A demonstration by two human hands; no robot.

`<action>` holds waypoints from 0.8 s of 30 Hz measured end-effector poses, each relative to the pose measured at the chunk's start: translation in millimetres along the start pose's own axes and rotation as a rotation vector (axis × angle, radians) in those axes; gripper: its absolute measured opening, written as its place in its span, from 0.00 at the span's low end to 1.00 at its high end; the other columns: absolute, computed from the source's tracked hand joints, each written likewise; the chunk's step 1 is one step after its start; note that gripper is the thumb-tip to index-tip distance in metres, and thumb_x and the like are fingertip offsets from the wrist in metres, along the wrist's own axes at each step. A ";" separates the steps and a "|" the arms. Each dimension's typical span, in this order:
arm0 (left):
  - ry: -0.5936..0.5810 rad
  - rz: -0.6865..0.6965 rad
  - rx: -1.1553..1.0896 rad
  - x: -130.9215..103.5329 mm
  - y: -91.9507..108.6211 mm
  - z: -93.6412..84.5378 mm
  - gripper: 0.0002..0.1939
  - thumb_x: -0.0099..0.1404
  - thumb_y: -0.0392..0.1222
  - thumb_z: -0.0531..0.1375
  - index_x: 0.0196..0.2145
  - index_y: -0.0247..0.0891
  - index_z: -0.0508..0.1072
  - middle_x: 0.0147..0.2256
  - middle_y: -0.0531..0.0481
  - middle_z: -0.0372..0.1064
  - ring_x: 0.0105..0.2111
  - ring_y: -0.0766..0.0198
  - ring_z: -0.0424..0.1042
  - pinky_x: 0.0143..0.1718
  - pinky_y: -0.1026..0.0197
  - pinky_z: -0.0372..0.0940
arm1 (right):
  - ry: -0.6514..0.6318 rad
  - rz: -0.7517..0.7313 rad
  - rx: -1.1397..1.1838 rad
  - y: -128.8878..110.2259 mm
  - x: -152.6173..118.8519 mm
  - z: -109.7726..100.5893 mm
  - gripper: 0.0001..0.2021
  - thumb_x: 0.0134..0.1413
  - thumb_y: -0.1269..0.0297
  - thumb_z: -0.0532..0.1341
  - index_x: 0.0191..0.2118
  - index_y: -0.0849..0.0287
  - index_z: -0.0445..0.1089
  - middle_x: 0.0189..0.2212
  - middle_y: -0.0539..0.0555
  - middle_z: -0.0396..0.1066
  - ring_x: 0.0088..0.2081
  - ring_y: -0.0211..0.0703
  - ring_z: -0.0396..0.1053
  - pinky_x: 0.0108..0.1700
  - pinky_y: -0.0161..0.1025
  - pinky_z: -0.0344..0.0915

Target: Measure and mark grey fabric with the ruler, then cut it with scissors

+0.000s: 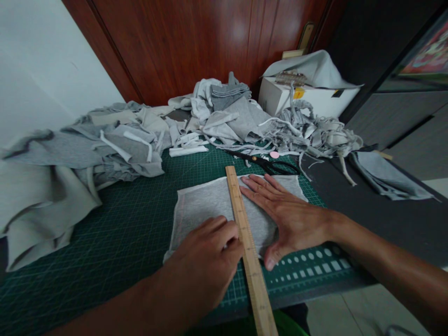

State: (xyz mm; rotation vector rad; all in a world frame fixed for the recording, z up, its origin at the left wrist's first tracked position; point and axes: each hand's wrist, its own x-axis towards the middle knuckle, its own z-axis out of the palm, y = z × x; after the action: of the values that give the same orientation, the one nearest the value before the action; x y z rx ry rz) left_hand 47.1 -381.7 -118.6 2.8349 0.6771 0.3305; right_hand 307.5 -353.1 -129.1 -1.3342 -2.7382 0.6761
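Observation:
A piece of grey fabric [199,203] with pale edges lies on the green cutting mat [129,224]. Across it, running toward me, is a wooden ruler [241,212] whose near end passes beyond the mat's front edge. My left hand [206,261] is closed at the ruler's left side, thumb and fingertips pinched together against it; what they hold, if anything, is hidden. My right hand [283,217] is open and flat on the fabric to the right of the ruler, fingers spread. Behind the fabric rest black scissors [264,163] and a pink disc [274,154].
Grey and white fabric scraps [115,144] are heaped at the left and along the back. A tangle of fabric strips [315,128] lies before a white box [271,97]. Folded grey cloth [388,175] is at the right. A red-brown wooden door [189,46] stands behind.

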 end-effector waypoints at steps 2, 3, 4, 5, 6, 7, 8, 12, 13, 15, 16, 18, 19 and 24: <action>0.029 0.108 0.089 -2.0 -0.8 -0.5 0.09 0.72 0.30 0.55 0.35 0.36 0.73 0.35 0.47 0.69 0.35 0.56 0.65 0.35 0.53 0.65 | -0.004 0.002 0.002 -1.4 0.1 -1.2 0.73 0.39 0.27 0.70 0.78 0.65 0.32 0.77 0.64 0.20 0.76 0.64 0.18 0.73 0.61 0.15; 0.036 0.147 0.109 -3.3 -1.1 -0.7 0.09 0.72 0.30 0.55 0.36 0.35 0.73 0.35 0.47 0.69 0.35 0.56 0.65 0.35 0.53 0.65 | -0.003 0.000 0.004 -2.1 0.0 -1.7 0.73 0.40 0.27 0.69 0.78 0.65 0.32 0.77 0.64 0.20 0.76 0.65 0.18 0.73 0.61 0.15; 0.033 0.174 0.112 -4.6 -1.5 -0.8 0.09 0.73 0.31 0.55 0.37 0.35 0.73 0.36 0.47 0.69 0.35 0.56 0.65 0.35 0.53 0.65 | -0.003 -0.002 0.005 -2.7 -0.1 -2.1 0.72 0.40 0.27 0.69 0.78 0.65 0.32 0.77 0.65 0.21 0.76 0.65 0.18 0.73 0.62 0.15; 0.025 0.186 0.105 -5.9 -1.9 -0.9 0.08 0.73 0.31 0.54 0.38 0.35 0.73 0.36 0.47 0.69 0.35 0.56 0.65 0.35 0.53 0.65 | -0.003 -0.002 0.003 -3.1 -0.3 -2.4 0.72 0.41 0.27 0.69 0.78 0.65 0.32 0.77 0.65 0.21 0.76 0.65 0.18 0.73 0.62 0.15; 0.006 0.184 0.094 -7.1 -2.4 -0.8 0.08 0.74 0.31 0.54 0.39 0.35 0.73 0.36 0.47 0.70 0.36 0.56 0.65 0.36 0.53 0.66 | -0.005 -0.002 -0.001 -3.4 -0.5 -2.6 0.71 0.41 0.27 0.69 0.78 0.65 0.32 0.77 0.65 0.21 0.76 0.65 0.18 0.73 0.62 0.16; -0.016 0.178 0.082 -8.1 -3.0 -0.7 0.08 0.73 0.31 0.54 0.40 0.35 0.73 0.37 0.47 0.70 0.36 0.56 0.66 0.36 0.53 0.66 | -0.005 -0.004 -0.007 -3.5 -0.6 -2.7 0.71 0.42 0.27 0.68 0.78 0.65 0.32 0.77 0.65 0.21 0.76 0.65 0.18 0.73 0.63 0.16; -0.038 0.168 0.070 -8.9 -3.5 -0.5 0.07 0.73 0.30 0.55 0.40 0.35 0.73 0.38 0.47 0.70 0.37 0.55 0.66 0.37 0.53 0.67 | -0.004 -0.007 -0.013 -3.6 -0.8 -2.8 0.70 0.43 0.27 0.67 0.78 0.65 0.32 0.77 0.65 0.20 0.76 0.65 0.18 0.73 0.63 0.17; -0.091 0.126 -0.003 -9.6 -4.4 0.8 0.11 0.72 0.27 0.53 0.44 0.33 0.73 0.42 0.44 0.71 0.41 0.54 0.67 0.46 0.51 0.69 | -0.002 0.015 -0.028 -5.9 -0.7 -2.3 0.58 0.58 0.29 0.58 0.78 0.64 0.34 0.78 0.64 0.22 0.77 0.62 0.20 0.74 0.62 0.19; -0.098 0.110 -0.035 -9.4 -4.2 0.9 0.12 0.72 0.27 0.52 0.46 0.33 0.73 0.44 0.43 0.71 0.43 0.54 0.67 0.48 0.51 0.69 | 0.003 0.029 -0.035 -7.2 -0.5 -1.9 0.54 0.61 0.31 0.56 0.78 0.64 0.35 0.78 0.63 0.23 0.77 0.61 0.20 0.75 0.61 0.20; -0.103 0.058 -0.121 -8.6 -3.5 0.6 0.13 0.72 0.28 0.51 0.47 0.33 0.73 0.46 0.42 0.71 0.45 0.54 0.68 0.50 0.51 0.69 | 0.023 0.054 -0.054 -10.4 0.1 -0.9 0.50 0.65 0.36 0.56 0.78 0.63 0.38 0.78 0.63 0.25 0.77 0.61 0.22 0.75 0.61 0.22; -0.106 0.027 -0.170 -8.3 -3.3 0.3 0.13 0.73 0.28 0.51 0.47 0.34 0.73 0.47 0.43 0.70 0.46 0.54 0.68 0.51 0.52 0.69 | 0.033 0.062 -0.064 -12.1 0.5 -0.3 0.50 0.64 0.37 0.57 0.78 0.63 0.39 0.78 0.63 0.25 0.77 0.62 0.22 0.75 0.61 0.22; -0.110 -0.038 -0.264 -8.1 -3.4 -0.6 0.12 0.74 0.29 0.51 0.45 0.36 0.74 0.46 0.44 0.70 0.46 0.56 0.68 0.51 0.54 0.70 | 0.043 0.076 -0.079 -14.9 1.3 0.8 0.54 0.60 0.38 0.62 0.78 0.65 0.38 0.78 0.65 0.26 0.77 0.63 0.23 0.75 0.61 0.23; -0.108 -0.063 -0.309 -8.3 -3.8 -1.1 0.12 0.74 0.30 0.51 0.44 0.37 0.75 0.45 0.45 0.70 0.46 0.57 0.69 0.50 0.55 0.70 | 0.044 0.081 -0.080 -15.9 1.7 1.2 0.56 0.58 0.38 0.63 0.78 0.66 0.38 0.78 0.65 0.27 0.77 0.64 0.23 0.75 0.62 0.23; -0.073 -0.148 -0.440 -12.2 -7.9 -3.9 0.15 0.73 0.28 0.52 0.43 0.41 0.76 0.43 0.50 0.70 0.43 0.63 0.71 0.45 0.61 0.68 | 0.045 0.079 -0.061 -16.1 2.2 2.3 0.62 0.52 0.35 0.65 0.78 0.66 0.34 0.78 0.66 0.25 0.77 0.66 0.22 0.74 0.63 0.21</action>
State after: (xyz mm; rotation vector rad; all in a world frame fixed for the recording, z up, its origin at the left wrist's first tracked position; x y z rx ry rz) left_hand 32.2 -379.9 -118.9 2.3555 0.6960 0.3061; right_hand 293.7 -361.0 -125.2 -1.4580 -2.7043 0.5636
